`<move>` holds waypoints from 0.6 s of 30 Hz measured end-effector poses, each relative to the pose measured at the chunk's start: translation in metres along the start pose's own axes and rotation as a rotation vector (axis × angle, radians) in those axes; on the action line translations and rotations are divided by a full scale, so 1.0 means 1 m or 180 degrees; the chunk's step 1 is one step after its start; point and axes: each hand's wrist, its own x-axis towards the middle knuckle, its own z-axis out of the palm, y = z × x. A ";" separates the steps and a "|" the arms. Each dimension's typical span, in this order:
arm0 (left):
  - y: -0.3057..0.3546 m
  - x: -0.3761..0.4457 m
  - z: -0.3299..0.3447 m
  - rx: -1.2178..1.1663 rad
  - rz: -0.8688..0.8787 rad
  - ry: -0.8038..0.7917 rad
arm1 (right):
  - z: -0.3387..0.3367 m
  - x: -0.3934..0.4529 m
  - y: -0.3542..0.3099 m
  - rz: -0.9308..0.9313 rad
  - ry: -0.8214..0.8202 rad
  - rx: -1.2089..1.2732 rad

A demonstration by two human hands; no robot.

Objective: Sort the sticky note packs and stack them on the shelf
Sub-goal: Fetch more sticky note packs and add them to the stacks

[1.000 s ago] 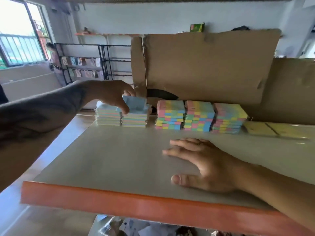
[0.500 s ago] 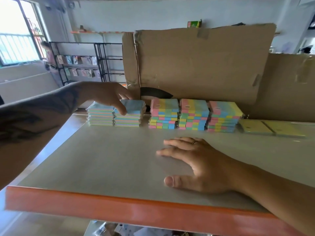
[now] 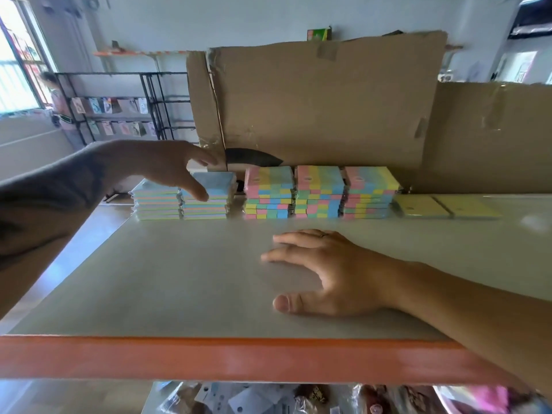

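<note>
Two stacks of pale blue-topped sticky note packs [image 3: 156, 204] stand side by side at the back left of the grey shelf [image 3: 179, 279]. My left hand [image 3: 161, 165] hovers over the second stack [image 3: 215, 198], fingers spread, thumb tip against its front. The top pack lies flat there. To the right stand three stacks of multicoloured packs [image 3: 318, 192], then flat yellow packs [image 3: 445, 206]. My right hand [image 3: 331, 273] rests flat on the shelf in front of them, holding nothing.
Tall cardboard sheets [image 3: 328, 100] stand right behind the stacks. The shelf has an orange front edge [image 3: 209, 357]; bagged goods [image 3: 239, 398] lie on the level below. A black wire rack [image 3: 119, 112] stands far back left.
The blue pack my left hand held tilted now lies flat on the second stack. The fingers have spread and lifted off it. My right hand has stayed put.
</note>
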 end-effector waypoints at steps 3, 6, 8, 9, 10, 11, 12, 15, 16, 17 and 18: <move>0.028 -0.014 -0.009 -0.0056 -0.0098 0.0126 | -0.009 -0.013 0.006 0.0105 0.0105 0.0036; 0.079 -0.052 0.000 -0.0247 0.0160 0.0448 | -0.018 -0.037 0.022 0.0173 0.0278 -0.0147; 0.123 -0.079 0.021 -0.0112 0.0194 0.0464 | -0.022 -0.057 0.036 0.0267 0.0362 -0.0310; 0.143 -0.089 0.033 0.0064 0.0159 0.0454 | -0.023 -0.070 0.045 0.0348 0.0388 -0.0391; 0.164 -0.097 0.045 0.0233 0.0221 0.0394 | -0.023 -0.083 0.053 0.0426 0.0416 -0.0484; 0.185 -0.102 0.057 0.0310 0.0266 0.0345 | -0.024 -0.099 0.062 0.0500 0.0440 -0.0561; 0.206 -0.106 0.068 0.0321 0.0263 0.0306 | -0.024 -0.116 0.072 0.0575 0.0450 -0.0616; 0.271 -0.113 0.100 0.0217 0.0356 0.0286 | -0.025 -0.170 0.104 0.0792 0.0409 -0.0703; 0.293 -0.113 0.108 0.0223 0.0409 0.0303 | -0.026 -0.188 0.114 0.0862 0.0406 -0.0714; 0.313 -0.112 0.116 0.0216 0.0450 0.0314 | -0.027 -0.206 0.125 0.0925 0.0420 -0.0707; 0.336 -0.112 0.123 0.0210 0.0483 0.0316 | -0.028 -0.224 0.135 0.0974 0.0461 -0.0694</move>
